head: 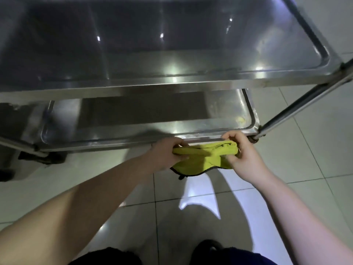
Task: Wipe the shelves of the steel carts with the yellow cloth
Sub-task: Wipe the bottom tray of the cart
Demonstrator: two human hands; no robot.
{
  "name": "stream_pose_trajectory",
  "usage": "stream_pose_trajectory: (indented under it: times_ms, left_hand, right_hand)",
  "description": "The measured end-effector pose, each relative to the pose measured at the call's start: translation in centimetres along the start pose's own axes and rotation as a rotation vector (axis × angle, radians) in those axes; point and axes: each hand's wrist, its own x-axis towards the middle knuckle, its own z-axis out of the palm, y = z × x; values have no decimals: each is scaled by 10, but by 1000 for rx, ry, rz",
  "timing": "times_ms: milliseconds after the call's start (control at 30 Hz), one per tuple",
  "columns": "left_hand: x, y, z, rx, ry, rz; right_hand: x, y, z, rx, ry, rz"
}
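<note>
— What is the cart [133, 88] made of?
— Steel all over. The top shelf [172, 44] is smooth and shiny, with bright glints on it. The lower shelf [152, 115] is the same metal but duller, with smears and a yellowish stain [241, 119] near its right corner.
— And the cloth [206, 157]?
— Soft yellow fabric, matt and slightly fuzzy, with a dark stitched edge.
— The floor [315, 150]?
— Pale tiles, glossy enough to mirror the light, with thin dark joints.
</note>
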Motion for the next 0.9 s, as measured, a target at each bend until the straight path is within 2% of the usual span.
stream_pose_trajectory:
  times_ms: [133, 300, 433, 567, 667, 733, 833, 900]
  left_hand:
    - [40, -12, 13, -283, 86, -66]
    - [92, -26, 47, -576, 229, -193]
    - [109, -34, 69, -647, 353, -204]
    - [119, -29, 75, -579, 448, -118]
    - [148, -14, 69, -555, 503, -50]
    - [166, -4, 70, -548, 519, -76]
    - [179, -10, 79, -233, 602, -73]
    - [175, -25, 76, -39, 718, 14]
  right_hand:
    - [15, 48, 0, 229, 131, 154]
    - [46, 89, 14, 294, 333, 228]
    - [58, 111, 17, 286, 439, 240]
    - [69, 125, 11, 208, 484, 223]
    - [97, 129, -6, 88, 554, 207]
    - [118, 129, -17, -75, 494, 212]
    - [142, 130, -16, -539, 302, 352]
    - [149, 122, 2, -695, 247, 299]
